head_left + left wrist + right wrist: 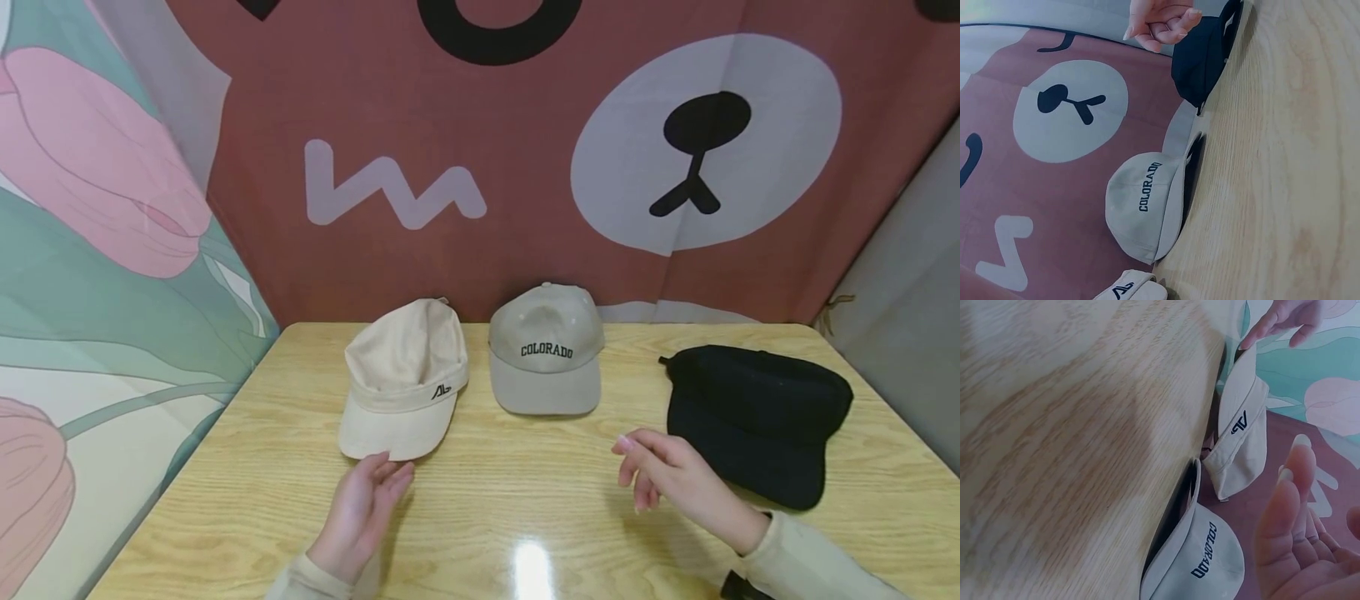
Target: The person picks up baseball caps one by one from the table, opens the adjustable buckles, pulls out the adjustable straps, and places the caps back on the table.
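Observation:
A cream cap [405,375] with a small dark logo sits at the left of the table, its brim toward the front. My left hand [362,508] is at the front edge of that brim, fingertips right at the rim; the right wrist view shows one extended finger of the left hand [1285,322] meeting the brim. A grey-beige cap [546,350] lettered COLORADO stands upright in the middle. On the right lies a black cap [757,417], its crown slumped. My right hand [686,479] hovers in front of the black cap with loosely bent fingers and nothing in them.
The caps stand on a light wood-grain table [480,492]. Behind it hangs a reddish-brown cloth [525,242] with a cartoon bear face. A flowered cloth [150,325] borders the left side, and a grey panel [907,292] the right.

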`<state>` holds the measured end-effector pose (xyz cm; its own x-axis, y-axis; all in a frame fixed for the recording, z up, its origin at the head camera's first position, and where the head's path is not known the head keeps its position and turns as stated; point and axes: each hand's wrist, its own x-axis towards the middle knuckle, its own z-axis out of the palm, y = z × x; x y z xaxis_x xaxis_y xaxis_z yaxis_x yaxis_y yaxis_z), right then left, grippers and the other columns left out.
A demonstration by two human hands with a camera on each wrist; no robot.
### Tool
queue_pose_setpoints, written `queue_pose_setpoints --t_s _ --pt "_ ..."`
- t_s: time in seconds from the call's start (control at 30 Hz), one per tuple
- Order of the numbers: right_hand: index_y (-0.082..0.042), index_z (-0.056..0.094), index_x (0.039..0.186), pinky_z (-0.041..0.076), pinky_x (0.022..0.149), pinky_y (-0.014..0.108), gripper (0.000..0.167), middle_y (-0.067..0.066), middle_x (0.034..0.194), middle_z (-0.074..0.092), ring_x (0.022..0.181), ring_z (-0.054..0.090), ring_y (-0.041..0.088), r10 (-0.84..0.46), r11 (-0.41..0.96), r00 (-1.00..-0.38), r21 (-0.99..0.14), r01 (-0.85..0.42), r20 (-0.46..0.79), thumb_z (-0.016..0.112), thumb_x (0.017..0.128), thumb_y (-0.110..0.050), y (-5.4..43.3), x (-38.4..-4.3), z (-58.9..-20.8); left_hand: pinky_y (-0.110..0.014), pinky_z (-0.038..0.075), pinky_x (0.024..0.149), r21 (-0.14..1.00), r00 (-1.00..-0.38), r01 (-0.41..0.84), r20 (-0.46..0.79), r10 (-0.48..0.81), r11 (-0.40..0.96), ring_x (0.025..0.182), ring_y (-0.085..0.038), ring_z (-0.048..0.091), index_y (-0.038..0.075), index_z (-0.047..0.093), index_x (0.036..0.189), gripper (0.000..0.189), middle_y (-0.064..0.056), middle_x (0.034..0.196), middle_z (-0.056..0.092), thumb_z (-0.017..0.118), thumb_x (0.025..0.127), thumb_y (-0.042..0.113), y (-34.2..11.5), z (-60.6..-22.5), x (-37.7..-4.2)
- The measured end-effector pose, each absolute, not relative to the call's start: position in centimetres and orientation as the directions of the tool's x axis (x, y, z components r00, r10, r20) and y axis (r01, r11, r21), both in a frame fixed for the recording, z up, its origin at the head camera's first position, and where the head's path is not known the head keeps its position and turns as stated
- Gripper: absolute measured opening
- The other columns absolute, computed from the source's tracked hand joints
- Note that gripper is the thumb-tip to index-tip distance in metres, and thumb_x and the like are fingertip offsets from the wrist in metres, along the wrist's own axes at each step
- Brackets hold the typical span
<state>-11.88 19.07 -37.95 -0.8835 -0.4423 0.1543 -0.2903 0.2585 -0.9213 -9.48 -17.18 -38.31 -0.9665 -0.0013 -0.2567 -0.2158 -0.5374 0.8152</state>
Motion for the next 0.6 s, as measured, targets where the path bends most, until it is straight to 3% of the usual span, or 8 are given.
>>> queue_pose_setpoints --t_s 0.3,0.6 --pt "0.011 0.056 0.099 0.049 0.044 0.033 0.024 0.008 0.076 0.062 0.05 0.06 0.019 -0.462 0.254 -0.868 -0.91 -0.328 0.185 0.04 0.104 -0.006 19.1 -12.1 -38.2 -0.047 0.011 0.116 0.817 -0.969 -0.218 -0.246 0.019 -0.533 0.139 -0.054 -0.003 -0.015 -0.036 0.132 0.064 -0.046 0.142 -0.023 0.017 0.103 0.006 -17.5 -38.6 -8.6" --pt "0.01 0.057 0.098 0.049 0.045 0.033 0.024 0.009 0.075 0.062 0.05 0.059 0.02 -0.461 0.282 -0.87 -0.9 -0.332 0.177 0.041 0.105 -0.007 18.9 -12.6 -38.2 -0.047 0.015 0.114 0.861 -0.973 -0.215 -0.23 0.023 -0.46 0.139 -0.054 0.004 -0.022 -0.023 0.136 0.06 -0.046 0.144 -0.015 0.018 0.104 0.009 -17.5 -38.9 -8.0"
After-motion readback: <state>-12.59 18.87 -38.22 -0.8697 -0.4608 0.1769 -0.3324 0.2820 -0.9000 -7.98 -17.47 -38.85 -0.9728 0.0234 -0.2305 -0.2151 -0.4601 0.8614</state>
